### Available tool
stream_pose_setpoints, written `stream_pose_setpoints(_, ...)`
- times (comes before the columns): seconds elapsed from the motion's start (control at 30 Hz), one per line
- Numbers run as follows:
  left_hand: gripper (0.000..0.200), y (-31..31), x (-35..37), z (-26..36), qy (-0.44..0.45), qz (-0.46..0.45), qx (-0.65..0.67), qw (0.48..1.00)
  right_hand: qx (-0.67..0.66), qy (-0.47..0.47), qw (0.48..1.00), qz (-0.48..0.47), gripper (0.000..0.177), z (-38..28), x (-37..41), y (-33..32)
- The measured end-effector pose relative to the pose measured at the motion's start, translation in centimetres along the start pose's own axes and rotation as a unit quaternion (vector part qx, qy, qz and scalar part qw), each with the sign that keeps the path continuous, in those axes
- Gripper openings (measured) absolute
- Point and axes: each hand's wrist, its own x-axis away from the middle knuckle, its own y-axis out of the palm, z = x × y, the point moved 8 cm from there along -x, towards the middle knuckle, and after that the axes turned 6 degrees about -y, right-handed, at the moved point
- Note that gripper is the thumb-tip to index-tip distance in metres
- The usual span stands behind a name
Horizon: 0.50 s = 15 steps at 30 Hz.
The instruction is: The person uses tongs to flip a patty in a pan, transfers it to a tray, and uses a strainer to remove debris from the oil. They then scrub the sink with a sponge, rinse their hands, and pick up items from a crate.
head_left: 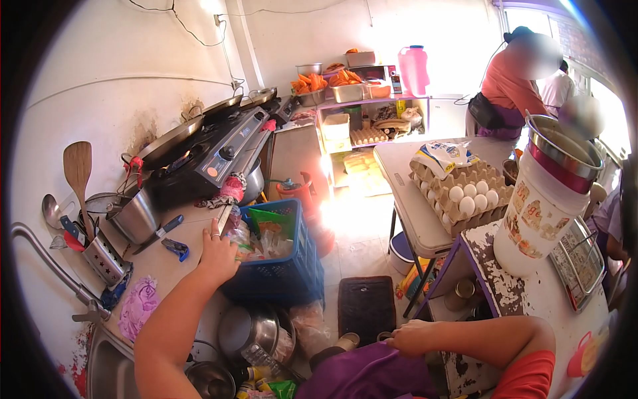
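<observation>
Warm light is flooding a cluttered kitchen, where white tiled floor [355, 256] and a pale, stained wall [100, 110] are framing the scene. To the left of the left fingers [214, 234], a pale table [163, 272] is carrying a knife [159, 234], a crumpled lilac piece [139, 307] and a steel utensil holder [106, 263]. Beyond those fingers, a black-and-silver gas stove [222, 156] is standing against the wall. Farther off, a shelf unit [428, 116] is bearing bowls heaped with orange food [310, 83] and a pink jug [415, 72].

Beyond the right fingers [393, 339], a dark mat [366, 306] is lying on the floor, and a folding table [399, 166] is supporting cardboard trays [503, 193] of white eggs [467, 206]. To their upper right, a tall printed container [531, 229] is standing on a peeling white table [484, 247], while a person in a coral top [505, 86] is working well beyond.

The left fingers, one wearing a ring, are lying extended, palm down, at the pale table's edge, gripping nothing visible. Just to their right, a blue crate [286, 269] is sitting below, its plastic sides perforated, its inside holding clear bags [274, 245] and a green packet [266, 218]. The right fingers are curling beside a purple apron [365, 376]; whether they are gripping its cloth cannot be told. The apron is spreading toward the lower edge of view, plain and softly creased.
</observation>
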Motion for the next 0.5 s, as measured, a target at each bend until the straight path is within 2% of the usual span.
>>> stream_pose_setpoints(0.23,0.044,0.0,0.0,-0.2,-0.001,0.030,0.029,0.999,0.025,-0.018,1.000,0.006,0.028,0.1,0.1,-0.4)
stream_pose_setpoints(0.5,0.044,0.1,-0.6,-0.8,-0.018,-0.022,0.042,0.999,0.110,-0.002,0.993,0.042,0.028,2.2,-0.3,-0.8)
